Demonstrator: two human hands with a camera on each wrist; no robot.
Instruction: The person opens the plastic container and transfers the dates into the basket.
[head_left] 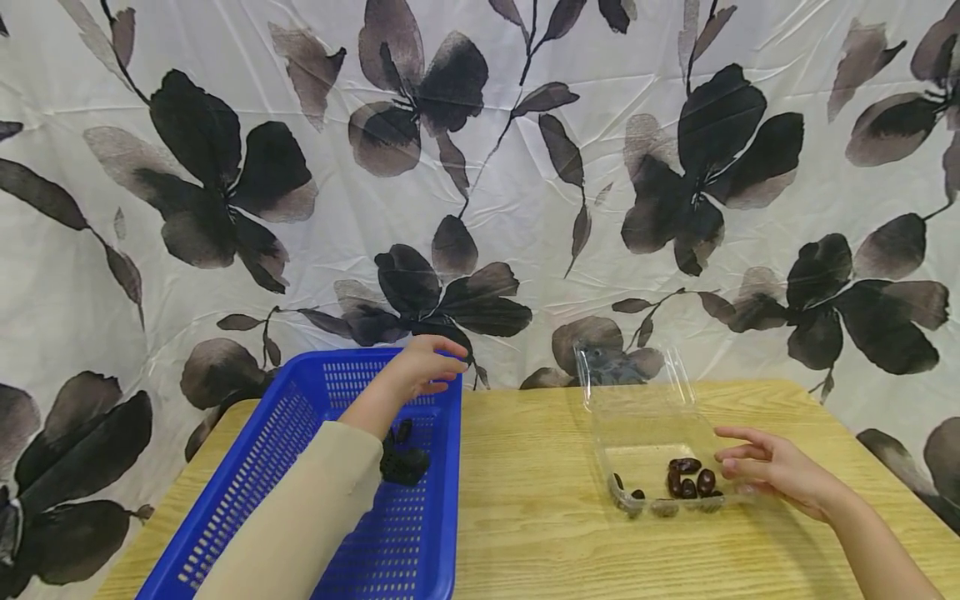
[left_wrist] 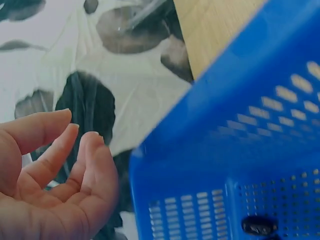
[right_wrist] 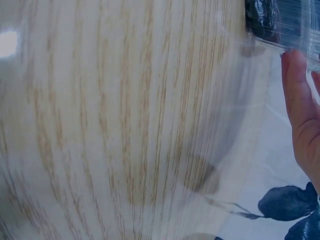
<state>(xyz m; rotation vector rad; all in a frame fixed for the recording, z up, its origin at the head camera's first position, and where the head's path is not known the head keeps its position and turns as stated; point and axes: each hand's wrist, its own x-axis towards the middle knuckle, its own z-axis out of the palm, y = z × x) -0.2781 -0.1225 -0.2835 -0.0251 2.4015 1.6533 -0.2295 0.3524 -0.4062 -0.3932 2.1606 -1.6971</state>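
Observation:
My left hand (head_left: 422, 367) hangs over the far right corner of a blue plastic basket (head_left: 453, 500), its fingers loosely bent and nothing between them. In the left wrist view the same hand (left_wrist: 65, 185) is beside the basket's rim, apart from it. Several dark pieces (head_left: 405, 465) lie in the basket, partly hidden by the sleeve. My right hand (head_left: 787, 471) rests its fingertips against the right side of a clear plastic clamshell box (head_left: 637, 454). Inside the box, several glossy dark brown dates (head_left: 706, 482) are gathered near the front, mostly at the right.
Both containers stand on a light wooden table (head_left: 525, 500). The box's clear lid (head_left: 637, 371) is raised at the back. A white cloth with dark flowers (head_left: 525, 200) hangs behind the table's far edge.

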